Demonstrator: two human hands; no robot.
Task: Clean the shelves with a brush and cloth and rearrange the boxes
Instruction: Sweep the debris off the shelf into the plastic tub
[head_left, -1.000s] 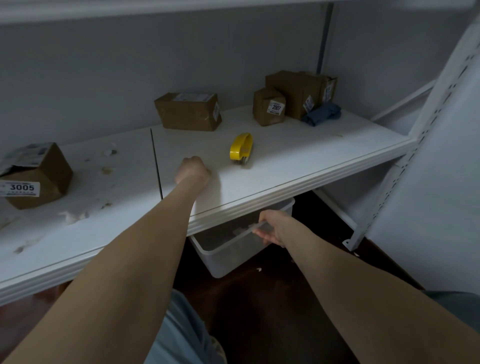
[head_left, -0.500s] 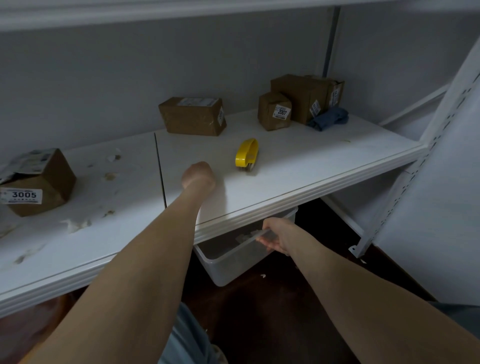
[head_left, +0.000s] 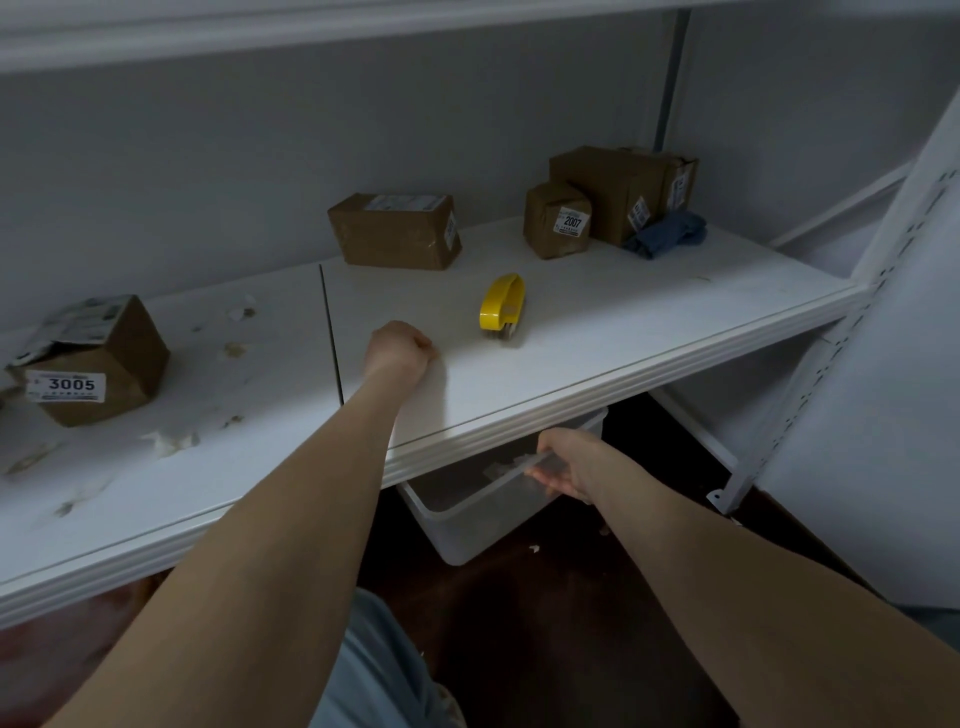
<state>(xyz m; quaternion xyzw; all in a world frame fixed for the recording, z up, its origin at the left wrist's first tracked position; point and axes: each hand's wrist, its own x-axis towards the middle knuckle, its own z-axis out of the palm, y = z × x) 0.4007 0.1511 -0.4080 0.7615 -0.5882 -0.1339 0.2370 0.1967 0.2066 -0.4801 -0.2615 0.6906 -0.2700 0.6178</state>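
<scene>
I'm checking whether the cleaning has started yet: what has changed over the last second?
Nothing visibly moved; only the view drifted a little. The left hand still rests as a fist on the shelf near the yellow brush, and the right hand still grips the rim of the clear plastic bin below. The cardboard boxes and blue cloth lie where they were.

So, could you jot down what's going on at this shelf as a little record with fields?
Left hand: fist resting on shelf
Right hand: grips clear bin by its rim, below shelf edge
Brush: yellow, lying on shelf, untouched
Cloth: blue, back right
Boxes: box 3005 left, box 2007 back right
Dirt: paper scraps, left panel
</scene>
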